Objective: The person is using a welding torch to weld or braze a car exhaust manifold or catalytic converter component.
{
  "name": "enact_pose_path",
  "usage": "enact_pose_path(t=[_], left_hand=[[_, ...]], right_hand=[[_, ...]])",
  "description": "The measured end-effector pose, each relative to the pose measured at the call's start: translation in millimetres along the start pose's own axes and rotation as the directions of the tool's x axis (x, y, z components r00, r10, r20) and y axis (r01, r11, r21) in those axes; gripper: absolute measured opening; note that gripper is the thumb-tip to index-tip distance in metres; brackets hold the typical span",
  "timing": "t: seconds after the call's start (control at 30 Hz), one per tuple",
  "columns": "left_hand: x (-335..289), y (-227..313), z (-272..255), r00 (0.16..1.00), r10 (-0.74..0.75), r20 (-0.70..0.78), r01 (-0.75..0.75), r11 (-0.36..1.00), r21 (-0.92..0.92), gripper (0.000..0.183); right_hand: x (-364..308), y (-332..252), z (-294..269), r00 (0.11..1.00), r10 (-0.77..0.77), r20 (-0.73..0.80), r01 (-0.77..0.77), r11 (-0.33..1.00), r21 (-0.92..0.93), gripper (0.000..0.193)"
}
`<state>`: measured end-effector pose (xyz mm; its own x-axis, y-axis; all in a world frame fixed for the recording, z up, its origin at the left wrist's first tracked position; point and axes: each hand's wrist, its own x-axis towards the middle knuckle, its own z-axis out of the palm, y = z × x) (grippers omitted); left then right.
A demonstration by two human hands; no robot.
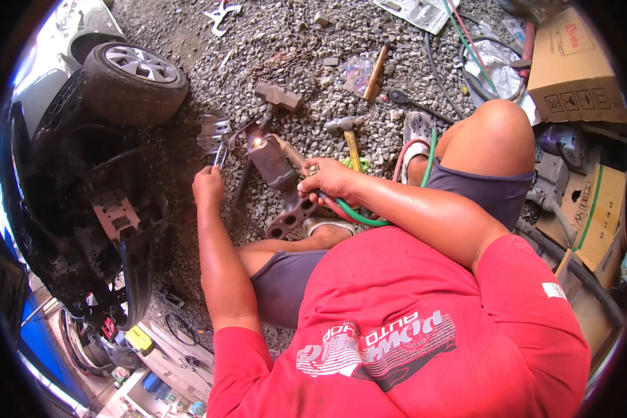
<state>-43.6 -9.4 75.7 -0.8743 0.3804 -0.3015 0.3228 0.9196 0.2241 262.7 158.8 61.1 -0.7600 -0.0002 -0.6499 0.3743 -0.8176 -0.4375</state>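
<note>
My right hand (325,179) is closed around a gas torch (291,152), with a green hose (361,219) and a red hose trailing from it. Its tip points left at a bright orange glow (258,142) on the upper end of a rusty exhaust manifold (270,166). The manifold's flange with several round holes (291,217) lies toward my legs. My left hand (207,187) grips a slim silver tool that looks like pliers (221,154), its jaws hard to make out. Just beyond that tool is a bent silver metal shield (214,131), left of the glow.
Gravel surrounds the work. A yellow-handled hammer (352,143), a loose hammer head (279,96), a wooden handle (377,73) and a ratchet (419,106) lie around. Car parts and a wheel (138,80) stand left; cardboard boxes (575,73) crowd the right.
</note>
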Motion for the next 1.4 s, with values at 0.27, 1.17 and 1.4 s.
enact_pose_path(t=[0.27, 1.17, 1.4], left_hand=[[-2.3, 4.7, 0.0, 1.000, 0.014, -0.011, -0.014, 1.000, 0.003, 0.037], [-0.2, 5.2, -0.9, 0.999, -0.027, 0.024, 0.027, 1.000, -0.008, 0.037], [-2.7, 8.9, -1.3, 1.000, -0.011, 0.010, 0.011, 1.000, 0.006, 0.037]], right_hand=[[0.0, 0.2, -0.6, 1.000, -0.010, -0.015, 0.010, 1.000, -0.012, 0.026], [-4.1, -4.3, 2.5, 1.000, -0.005, -0.004, 0.005, 0.999, -0.045, 0.026], [-2.1, -1.7, 1.8, 0.999, -0.012, -0.030, 0.010, 0.999, -0.040, 0.026]])
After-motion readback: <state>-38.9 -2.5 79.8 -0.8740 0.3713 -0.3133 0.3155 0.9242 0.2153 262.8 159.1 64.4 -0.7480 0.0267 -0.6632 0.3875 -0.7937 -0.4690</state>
